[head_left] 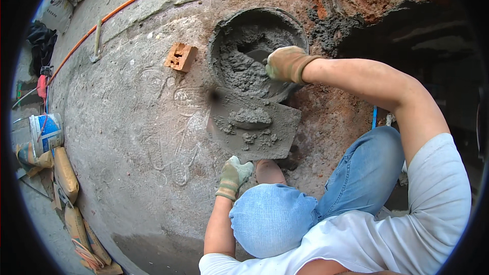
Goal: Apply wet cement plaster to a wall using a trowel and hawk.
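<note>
My right hand [285, 64], in a tan and green work glove, is closed on a trowel. Its grey blade [258, 55] lies in the wet mortar [237, 66] inside a round dark tub [212, 46]; the handle is hidden in my fist. Just this side of the tub, a flat grey mortar board [280, 140] overlaps the near rim. A lump of mortar [249, 118] and smaller dabs sit on it. My left hand [235, 177], gloved in pale green, is closed at the board's near edge, its fingers partly hidden.
A hollow orange brick [181, 57] lies left of the tub. Farther left are a hammer-like tool [97, 40], an orange hose [127, 4], a white and blue bucket [48, 131] and brown bags [66, 175]. A dark pit [407, 46] opens at the right behind my arm.
</note>
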Demonstrator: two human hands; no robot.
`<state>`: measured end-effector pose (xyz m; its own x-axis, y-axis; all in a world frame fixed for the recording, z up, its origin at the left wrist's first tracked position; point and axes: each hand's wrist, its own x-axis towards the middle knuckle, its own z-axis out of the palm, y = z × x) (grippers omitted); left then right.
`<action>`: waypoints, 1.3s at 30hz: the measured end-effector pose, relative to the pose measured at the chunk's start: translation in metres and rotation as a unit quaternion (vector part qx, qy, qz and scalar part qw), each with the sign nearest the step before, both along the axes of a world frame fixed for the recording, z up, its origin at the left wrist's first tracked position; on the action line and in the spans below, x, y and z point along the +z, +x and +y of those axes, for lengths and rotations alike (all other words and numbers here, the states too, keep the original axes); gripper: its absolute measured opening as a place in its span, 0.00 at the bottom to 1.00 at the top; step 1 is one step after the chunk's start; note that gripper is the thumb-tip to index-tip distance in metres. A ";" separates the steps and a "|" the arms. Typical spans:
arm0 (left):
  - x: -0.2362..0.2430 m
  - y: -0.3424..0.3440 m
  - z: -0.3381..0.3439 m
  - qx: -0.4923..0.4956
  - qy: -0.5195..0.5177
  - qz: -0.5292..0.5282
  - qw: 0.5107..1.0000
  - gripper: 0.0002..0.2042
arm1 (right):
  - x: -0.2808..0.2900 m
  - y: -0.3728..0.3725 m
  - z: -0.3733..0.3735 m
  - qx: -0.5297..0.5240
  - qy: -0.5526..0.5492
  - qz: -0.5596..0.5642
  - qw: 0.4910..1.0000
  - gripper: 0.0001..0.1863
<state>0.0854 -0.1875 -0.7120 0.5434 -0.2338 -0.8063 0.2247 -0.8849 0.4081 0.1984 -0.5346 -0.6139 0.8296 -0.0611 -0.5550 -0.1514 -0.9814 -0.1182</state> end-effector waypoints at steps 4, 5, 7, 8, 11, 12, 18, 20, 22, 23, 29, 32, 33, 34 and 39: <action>-0.012 -0.002 -0.010 0.009 -0.026 0.015 0.999 0.23 | -0.037 -0.013 0.017 0.126 0.024 0.044 0.991 0.16; -0.011 -0.001 -0.012 0.008 -0.025 0.023 0.999 0.22 | -0.048 -0.015 0.014 0.129 0.041 0.043 0.990 0.15; -0.005 -0.004 -0.004 0.042 -0.043 0.018 0.998 0.21 | -0.039 -0.015 0.025 0.142 0.067 0.039 0.987 0.15; 0.001 -0.007 0.004 0.072 -0.064 0.019 0.995 0.20 | -0.021 -0.017 0.037 -0.136 0.217 0.111 0.960 0.15; 0.032 -0.012 -0.013 0.093 -0.056 0.038 0.993 0.19 | -0.010 -0.026 0.025 -0.430 0.356 0.141 0.817 0.18; 0.027 -0.019 0.000 0.094 -0.051 0.029 0.994 0.19 | -0.012 -0.026 0.025 -0.436 0.398 0.125 0.797 0.18; 0.044 -0.029 -0.008 0.195 -0.222 0.029 0.955 0.09 | 0.025 -0.038 0.003 -0.404 0.463 0.021 0.789 0.20; 0.060 -0.014 -0.041 0.258 -0.169 0.124 0.943 0.08 | 0.052 -0.049 -0.009 -0.346 0.431 -0.035 0.833 0.20; 0.073 0.002 -0.066 0.253 -0.213 0.094 0.939 0.07 | 0.067 -0.061 -0.010 -0.234 0.341 -0.155 0.897 0.22; 0.079 0.010 -0.080 0.277 -0.245 0.063 0.927 0.07 | 0.066 -0.069 -0.005 -0.176 0.280 -0.224 0.917 0.23; 0.106 0.039 -0.169 0.196 -0.338 0.014 0.920 0.07 | 0.108 -0.141 -0.028 -0.147 0.262 -0.334 0.893 0.19; 0.145 0.049 -0.195 0.174 -0.351 0.002 0.920 0.07 | 0.151 -0.175 -0.069 -0.106 0.239 -0.426 0.866 0.20; 0.164 0.052 -0.207 0.141 -0.352 -0.012 0.925 0.07 | 0.161 -0.195 -0.077 -0.086 0.175 -0.453 0.870 0.19; 0.177 0.059 -0.213 0.100 -0.374 -0.020 0.922 0.08 | 0.182 -0.210 -0.079 -0.040 0.081 -0.433 0.897 0.18; 0.231 0.043 -0.254 0.036 -0.374 -0.067 0.924 0.10 | 0.195 -0.219 -0.107 0.046 -0.123 -0.514 0.848 0.13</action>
